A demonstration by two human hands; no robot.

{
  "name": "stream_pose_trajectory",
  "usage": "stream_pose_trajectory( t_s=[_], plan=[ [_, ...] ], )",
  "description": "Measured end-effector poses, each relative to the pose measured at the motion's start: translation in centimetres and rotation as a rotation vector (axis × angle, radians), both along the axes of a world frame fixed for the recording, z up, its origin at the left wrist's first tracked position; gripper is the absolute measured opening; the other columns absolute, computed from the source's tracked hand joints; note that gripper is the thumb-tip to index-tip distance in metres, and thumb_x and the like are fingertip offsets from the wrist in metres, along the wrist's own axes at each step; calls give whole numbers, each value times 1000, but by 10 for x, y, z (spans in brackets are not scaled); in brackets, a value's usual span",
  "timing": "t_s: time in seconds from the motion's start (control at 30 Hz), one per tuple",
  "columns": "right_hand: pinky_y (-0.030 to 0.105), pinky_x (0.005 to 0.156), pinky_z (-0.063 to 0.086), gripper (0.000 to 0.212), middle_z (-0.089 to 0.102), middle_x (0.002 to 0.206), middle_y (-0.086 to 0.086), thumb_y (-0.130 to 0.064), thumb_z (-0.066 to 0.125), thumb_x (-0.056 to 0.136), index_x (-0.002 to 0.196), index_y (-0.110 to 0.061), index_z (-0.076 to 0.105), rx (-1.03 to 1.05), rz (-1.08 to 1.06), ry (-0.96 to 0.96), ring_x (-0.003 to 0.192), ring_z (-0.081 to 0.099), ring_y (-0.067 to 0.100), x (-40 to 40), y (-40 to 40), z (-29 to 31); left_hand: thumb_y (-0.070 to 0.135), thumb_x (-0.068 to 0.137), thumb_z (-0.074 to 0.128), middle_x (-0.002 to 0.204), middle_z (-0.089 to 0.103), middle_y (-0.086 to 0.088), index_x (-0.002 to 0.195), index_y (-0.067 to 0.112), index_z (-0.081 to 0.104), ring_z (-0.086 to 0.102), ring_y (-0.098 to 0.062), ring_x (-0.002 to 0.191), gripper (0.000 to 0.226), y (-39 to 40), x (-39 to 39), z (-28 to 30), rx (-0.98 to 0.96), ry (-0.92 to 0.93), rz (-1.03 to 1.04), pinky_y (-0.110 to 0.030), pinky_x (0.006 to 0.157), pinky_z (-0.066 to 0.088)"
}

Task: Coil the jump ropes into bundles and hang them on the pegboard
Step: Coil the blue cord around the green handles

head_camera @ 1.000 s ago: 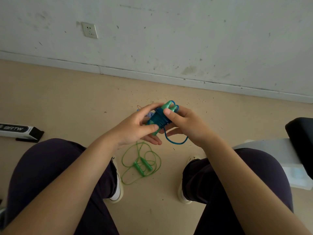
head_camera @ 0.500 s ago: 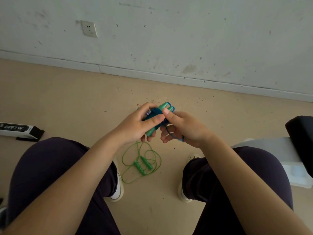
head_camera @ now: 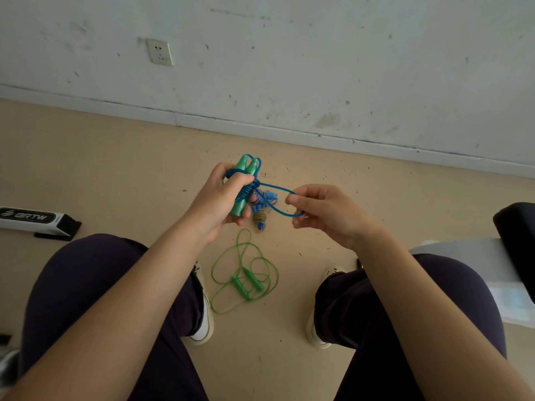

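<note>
head | left hand (head_camera: 215,202) grips blue rope bundle (head_camera: 244,185) | right hand (head_camera: 324,212) pinches loop

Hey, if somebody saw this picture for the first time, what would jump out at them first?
Probably the blue jump rope at the centre, wound round its two green handles in the left hand, with a loose loop pulled out sideways by the right hand. Next, the bright green jump rope lying uncoiled on the floor between the person's shoes.

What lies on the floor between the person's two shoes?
In the head view, the loose green jump rope lies uncoiled on the floor between the left shoe and right shoe, its two green handles side by side.
</note>
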State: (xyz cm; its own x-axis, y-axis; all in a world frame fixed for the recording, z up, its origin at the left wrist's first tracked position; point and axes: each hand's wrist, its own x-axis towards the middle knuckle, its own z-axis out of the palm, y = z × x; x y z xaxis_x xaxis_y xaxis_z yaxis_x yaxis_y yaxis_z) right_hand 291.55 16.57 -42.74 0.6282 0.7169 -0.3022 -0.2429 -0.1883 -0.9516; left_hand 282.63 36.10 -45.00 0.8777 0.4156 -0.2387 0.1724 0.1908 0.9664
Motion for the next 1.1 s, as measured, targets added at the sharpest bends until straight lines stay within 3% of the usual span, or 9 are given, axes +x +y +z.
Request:
stream_pose_trajectory(
  t_s=[0.17,0.4,0.5,0.63,0.77,0.83,0.9,1.0,1.1],
  plan=[
    [26,75,57,22,68,73,-1,-29,72,80,78,-9,63,86,-30,33,76,65,14,0,0,-1,54,67,79,69,66,-4,88,36,57,52,-19,45,35,0,-2,-3,-21,-52,121,-27,41,39],
    [38,102,45,23,67,91,9,-14,63,86,64,-16,65,397,-103,30,95,64,23,-3,7,3,38,85,75,85,70,-7,101,21,54,53,-18,44,31,-9,-1,-3,40,-16,180,-27,40,37],
    [30,78,54,23,65,70,4,-18,62,87,64,-17,61,347,-102,26,70,62,19,-3,8,5,37,85,75,75,70,2,101,22,55,54,-18,44,30,-9,-1,-3,49,-20,190,-27,40,38],
    [24,50,37,14,52,65,4,-16,66,91,79,-11,59,40,-146,-109,47,42,14,0,8,4,39,79,74,76,68,2,98,26,58,54,-18,45,28,-9,-2,2,31,-89,208,-27,40,38],
    [21,46,30,19,68,83,6,-28,62,94,112,-21,68,-217,-39,-208,45,36,6,-5,10,0,40,77,75,103,71,-16,103,26,63,52,-19,44,31,-9,-5,6,-14,-150,155,-27,41,37],
    [17,44,30,23,72,82,4,-35,56,98,104,-22,74,-248,37,-259,45,35,3,-9,12,2,41,75,76,98,70,-17,102,25,65,52,-19,44,33,-10,-5,6,4,-151,147,-26,40,36],
    [15,44,30,35,61,63,4,-38,50,101,93,-16,75,-230,77,-285,44,33,5,-11,12,5,40,76,75,83,70,-8,101,22,65,53,-19,43,32,-9,-4,3,13,-139,177,-26,38,36],
    [16,48,31,41,44,50,-6,-34,48,102,80,-5,66,-215,93,-372,46,33,5,-13,12,7,39,78,75,67,67,6,99,18,65,54,-18,42,31,-9,-2,-1,46,-105,200,-25,36,36],
    [12,51,32,40,44,51,-14,-26,49,103,69,-5,55,-157,150,-417,48,36,1,-17,12,8,37,81,75,67,69,4,100,17,65,58,-19,45,29,-8,-1,-6,152,-47,144,-26,36,37]
  ],
)
